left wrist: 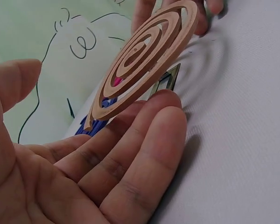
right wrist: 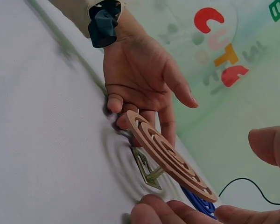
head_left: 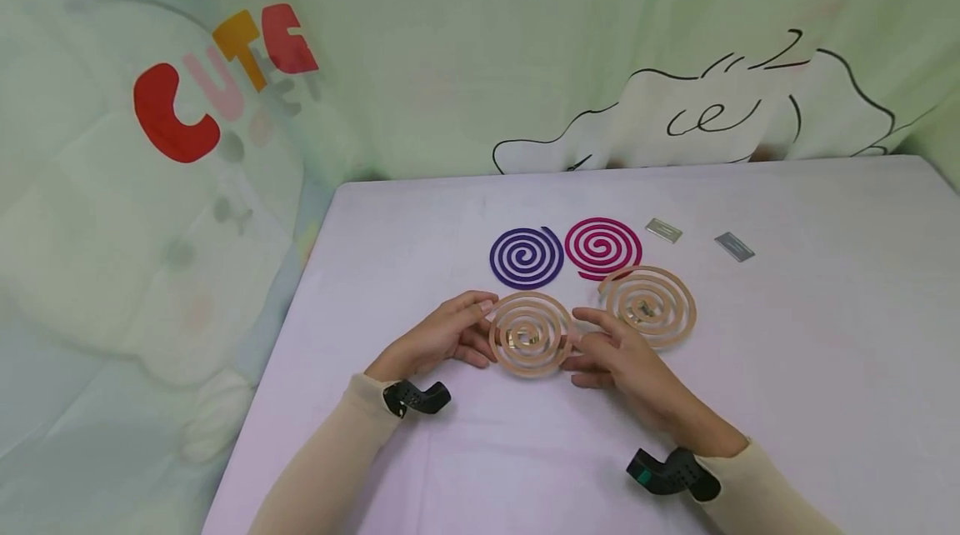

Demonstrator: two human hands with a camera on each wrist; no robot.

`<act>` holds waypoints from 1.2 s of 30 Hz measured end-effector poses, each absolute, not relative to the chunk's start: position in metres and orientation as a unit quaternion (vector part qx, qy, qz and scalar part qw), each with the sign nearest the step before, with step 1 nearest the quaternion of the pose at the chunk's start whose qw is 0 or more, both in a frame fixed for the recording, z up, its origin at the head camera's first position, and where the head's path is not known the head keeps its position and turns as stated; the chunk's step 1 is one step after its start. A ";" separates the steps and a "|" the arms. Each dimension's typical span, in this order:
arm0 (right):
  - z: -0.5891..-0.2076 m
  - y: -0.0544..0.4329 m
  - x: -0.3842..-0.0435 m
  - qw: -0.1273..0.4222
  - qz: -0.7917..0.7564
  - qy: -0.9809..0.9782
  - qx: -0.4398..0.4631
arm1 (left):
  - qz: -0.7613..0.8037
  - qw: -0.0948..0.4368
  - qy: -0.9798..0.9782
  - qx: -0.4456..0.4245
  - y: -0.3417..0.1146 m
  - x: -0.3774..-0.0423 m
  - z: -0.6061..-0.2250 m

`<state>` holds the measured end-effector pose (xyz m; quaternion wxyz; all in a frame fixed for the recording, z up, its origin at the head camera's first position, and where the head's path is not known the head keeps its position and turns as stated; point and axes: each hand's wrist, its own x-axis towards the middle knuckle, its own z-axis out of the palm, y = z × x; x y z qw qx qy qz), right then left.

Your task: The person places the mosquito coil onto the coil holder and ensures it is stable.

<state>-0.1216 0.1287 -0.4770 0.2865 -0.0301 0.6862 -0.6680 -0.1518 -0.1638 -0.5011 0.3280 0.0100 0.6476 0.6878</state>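
Observation:
A tan mosquito coil (head_left: 530, 335) sits raised and tilted on a small metal stand (right wrist: 147, 168). My left hand (head_left: 450, 331) is at its left side, palm inward, with the fingers loosely bent and the thumb apart. From the left wrist, its fingertips (left wrist: 165, 121) lie low beside the coil and stand; whether they touch is unclear. My right hand (head_left: 618, 360) flanks the coil on the right, fingers relaxed, thumb (right wrist: 270, 147) apart from them. Just beyond that hand, a second tan coil (head_left: 686, 310) rests on another metal stand (head_left: 641, 312).
Behind the tan coils lie a purple coil (head_left: 493, 258) and a magenta coil (head_left: 637, 247) flat on the white table (head_left: 480, 468). Two flat metal stands, one silvery (head_left: 664, 230) and one greyer (head_left: 734, 247), lie at the back right. A printed curtain (head_left: 420, 60) hangs behind.

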 end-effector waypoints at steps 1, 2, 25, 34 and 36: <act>-0.476 0.131 -0.120 0.288 -0.667 0.686 -0.035 | 0.688 0.328 0.647 0.012 -0.165 -0.151 -0.501; -0.475 0.133 -0.119 0.289 -0.666 0.687 -0.040 | 0.688 0.327 0.647 0.014 -0.165 -0.151 -0.500; -0.447 0.221 -0.147 0.238 -0.603 0.751 -0.129 | 0.661 0.251 0.707 0.001 -0.176 -0.160 -0.496; -0.437 0.262 -0.208 0.222 -0.612 0.754 -0.087 | 0.640 0.200 0.741 -0.032 -0.174 -0.182 -0.494; -0.436 0.266 -0.222 0.227 -0.611 0.756 -0.064 | 0.637 0.194 0.746 -0.036 -0.172 -0.188 -0.495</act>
